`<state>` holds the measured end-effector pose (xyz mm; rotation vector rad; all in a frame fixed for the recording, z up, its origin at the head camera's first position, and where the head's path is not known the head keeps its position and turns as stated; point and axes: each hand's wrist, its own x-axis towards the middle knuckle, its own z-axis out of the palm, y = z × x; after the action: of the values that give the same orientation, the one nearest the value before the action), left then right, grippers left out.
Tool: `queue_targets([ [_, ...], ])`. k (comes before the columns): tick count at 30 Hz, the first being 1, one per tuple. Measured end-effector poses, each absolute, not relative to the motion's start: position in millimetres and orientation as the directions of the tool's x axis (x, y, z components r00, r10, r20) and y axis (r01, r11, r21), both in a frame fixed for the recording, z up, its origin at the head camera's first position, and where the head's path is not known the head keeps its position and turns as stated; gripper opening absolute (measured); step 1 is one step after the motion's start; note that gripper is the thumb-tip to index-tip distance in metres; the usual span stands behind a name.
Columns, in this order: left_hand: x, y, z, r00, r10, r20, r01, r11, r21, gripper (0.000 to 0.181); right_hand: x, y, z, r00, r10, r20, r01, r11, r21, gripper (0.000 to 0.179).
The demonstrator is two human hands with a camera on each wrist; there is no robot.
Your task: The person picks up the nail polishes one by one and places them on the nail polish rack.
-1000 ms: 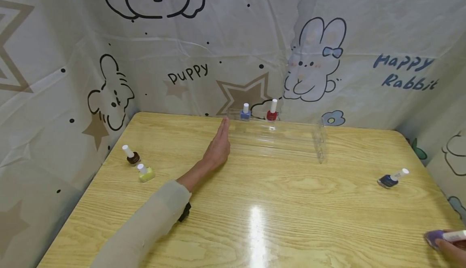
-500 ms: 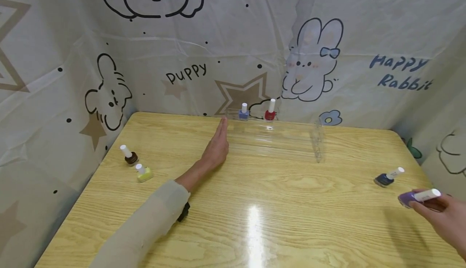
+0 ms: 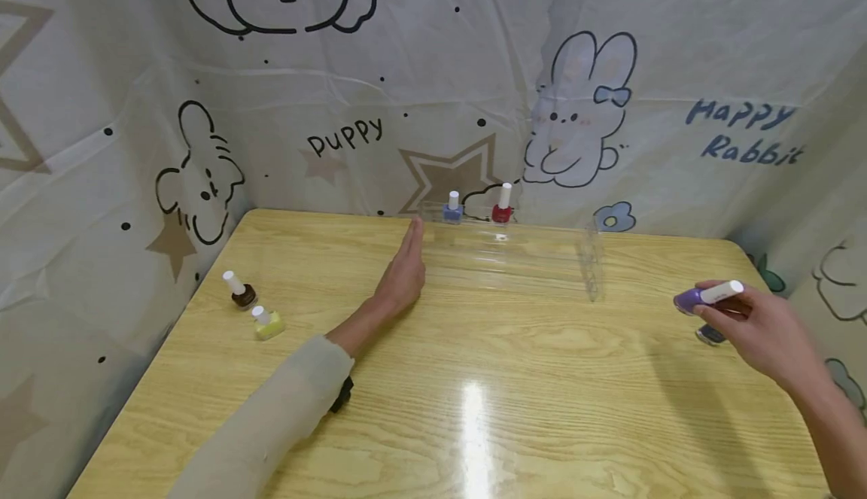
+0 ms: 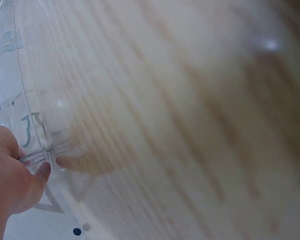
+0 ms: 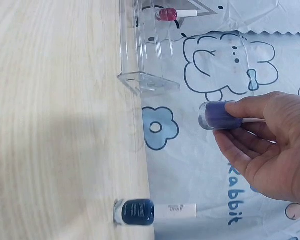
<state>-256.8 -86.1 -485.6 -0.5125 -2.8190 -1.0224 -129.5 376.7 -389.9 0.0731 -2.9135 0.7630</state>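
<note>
A clear stepped display rack (image 3: 508, 262) stands at the back of the table. My left hand (image 3: 401, 277) lies along its left end; in the left wrist view the fingers (image 4: 42, 171) pinch the rack's clear edge. On the rack's top tier stand a light blue nail polish bottle (image 3: 452, 209) and a red nail polish bottle (image 3: 502, 211). To the right, my right hand (image 3: 759, 326) holds a purple nail polish bottle (image 5: 222, 116) above the table, its white cap tilted up toward the right. Beneath that hand, a dark blue nail polish bottle (image 5: 136, 212) is partly hidden in the head view.
On the table's left side are a dark brown nail polish bottle (image 3: 244, 296) and a yellow nail polish bottle (image 3: 269, 326). The wooden table (image 3: 542, 409) ends at a printed cloth (image 3: 325, 85) behind and at both sides.
My right hand has come in from the lower right edge with the purple nail polish bottle, moving up and left past the dark blue one. The left hand stays at the rack.
</note>
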Motion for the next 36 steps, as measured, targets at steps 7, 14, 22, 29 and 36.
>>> queue_targets([
  [7, -256, -86, -485, -0.939, 0.278, 0.201, 0.342, 0.716, 0.609, 0.073, -156, 362, -377, -0.988, -0.033, 0.153, -0.109, 0.847, -0.521, 0.039],
  [14, -256, -87, -484, -0.941, 0.279, 0.194, 0.338, 0.719, 0.607, 0.075, -189, 351, -366, -0.993, -0.048, 0.103, -0.098, 0.829, -0.551, 0.044],
  [22, -255, -86, -486, -0.925, 0.288, 0.249, 0.381, 0.713, 0.589, 0.068, -227, 331, -358, -0.99, -0.07, 0.12, -0.127, 0.805, -0.58, 0.036],
  [29, -254, -86, -484, -0.92, 0.289, 0.263, 0.391, 0.71, 0.586, 0.067, -255, 314, -360, -0.985, -0.124, 0.123, -0.172, 0.812, -0.558, 0.035],
  [36, -255, -86, -483, -0.936, 0.276, 0.217, 0.351, 0.722, 0.596, 0.07, -279, 306, -365, -0.981, -0.169, 0.1, -0.195, 0.782, -0.592, 0.033],
])
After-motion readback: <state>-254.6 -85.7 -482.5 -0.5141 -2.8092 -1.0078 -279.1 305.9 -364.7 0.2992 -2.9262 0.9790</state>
